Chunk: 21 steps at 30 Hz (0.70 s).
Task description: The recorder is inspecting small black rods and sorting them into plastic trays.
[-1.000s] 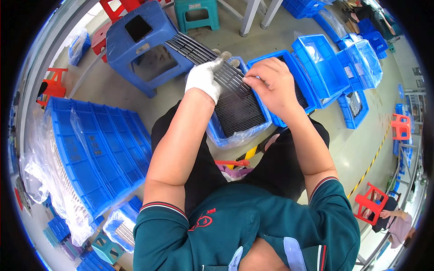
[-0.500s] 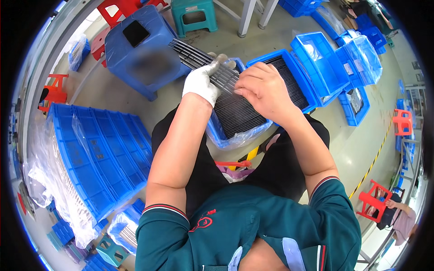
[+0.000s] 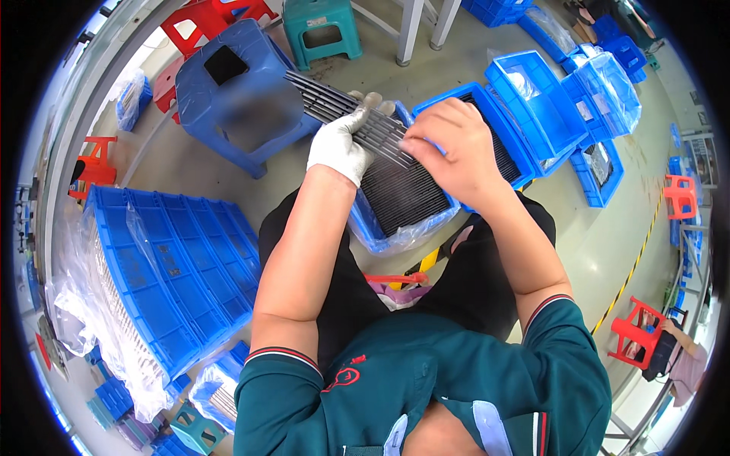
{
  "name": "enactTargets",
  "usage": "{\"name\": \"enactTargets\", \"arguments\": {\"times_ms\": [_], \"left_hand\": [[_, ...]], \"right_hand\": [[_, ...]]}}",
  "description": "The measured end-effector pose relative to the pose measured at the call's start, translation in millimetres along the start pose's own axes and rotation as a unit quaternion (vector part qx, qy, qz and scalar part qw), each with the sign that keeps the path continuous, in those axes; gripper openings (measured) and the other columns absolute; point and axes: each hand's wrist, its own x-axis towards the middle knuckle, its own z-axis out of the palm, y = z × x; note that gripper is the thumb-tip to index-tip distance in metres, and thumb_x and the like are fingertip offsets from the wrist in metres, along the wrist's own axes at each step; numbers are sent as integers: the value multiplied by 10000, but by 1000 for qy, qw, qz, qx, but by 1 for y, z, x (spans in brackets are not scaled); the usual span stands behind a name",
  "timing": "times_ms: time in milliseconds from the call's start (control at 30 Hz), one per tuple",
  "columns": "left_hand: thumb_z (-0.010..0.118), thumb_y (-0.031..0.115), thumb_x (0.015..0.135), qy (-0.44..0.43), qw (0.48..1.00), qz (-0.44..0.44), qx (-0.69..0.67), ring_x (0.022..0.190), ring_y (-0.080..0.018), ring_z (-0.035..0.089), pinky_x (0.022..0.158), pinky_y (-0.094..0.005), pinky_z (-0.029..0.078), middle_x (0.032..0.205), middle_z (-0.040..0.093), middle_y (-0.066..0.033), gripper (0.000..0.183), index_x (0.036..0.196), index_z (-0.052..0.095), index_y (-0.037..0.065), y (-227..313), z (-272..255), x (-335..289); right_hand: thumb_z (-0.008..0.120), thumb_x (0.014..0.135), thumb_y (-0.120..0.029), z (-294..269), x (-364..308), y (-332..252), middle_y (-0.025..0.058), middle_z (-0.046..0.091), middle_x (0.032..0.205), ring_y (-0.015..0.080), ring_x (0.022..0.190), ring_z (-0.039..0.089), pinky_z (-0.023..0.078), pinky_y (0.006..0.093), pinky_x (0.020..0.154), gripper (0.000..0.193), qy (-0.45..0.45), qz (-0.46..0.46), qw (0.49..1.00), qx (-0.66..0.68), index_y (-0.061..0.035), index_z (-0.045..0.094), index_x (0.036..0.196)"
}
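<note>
My left hand [image 3: 334,150], in a white glove with greyish fingertips, is closed around a bundle of slim dark grey rods [image 3: 315,95]. The rods slant from the blue stool side down toward my right hand. Bare and curled, my right hand [image 3: 458,152] has its thumb and forefinger together at the lower right ends of the rods. What lies between those fingertips is too small to make out. Beneath both hands stands a blue crate [image 3: 374,242] lined with clear plastic, filled with rows of similar dark rods [image 3: 403,199].
Another blue crate [image 3: 526,173] of dark rods stands just right, beside more blue crates [image 3: 544,114]. On the left are a blue stool [image 3: 262,156] bearing a flat black object [image 3: 226,65], and a large blue crate stack [image 3: 179,266] with plastic film. A green stool [image 3: 323,34] stands ahead.
My right hand has shifted slightly right, exposing more of the rods' lower ends. The left hand keeps its hold on the bundle with little movement.
</note>
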Motion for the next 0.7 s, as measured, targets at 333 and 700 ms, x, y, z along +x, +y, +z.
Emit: {"name": "enactTargets", "arguments": {"times_ms": [333, 700], "left_hand": [[419, -67, 882, -145, 989, 16, 4, 1167, -430, 497, 980, -587, 413, 1215, 537, -194, 292, 1138, 494, 52, 8, 1, -6], [474, -117, 821, -244, 970, -4, -20, 1247, -437, 421, 1049, -584, 350, 1262, 507, -206, 403, 1194, 494, 34, 11, -1, -5]], "right_hand": [[695, 792, -99, 2, -1, 7, 60, 602, 799, 141, 762, 575, 454, 275, 718, 114, -44, 264, 922, 279, 1, 655, 828], [712, 761, -91, 0, -1, 8, 65, 612, 785, 190, 770, 591, 469, 305, 736, 101, -33, 186, 958, 217, -16, 662, 809]]}}
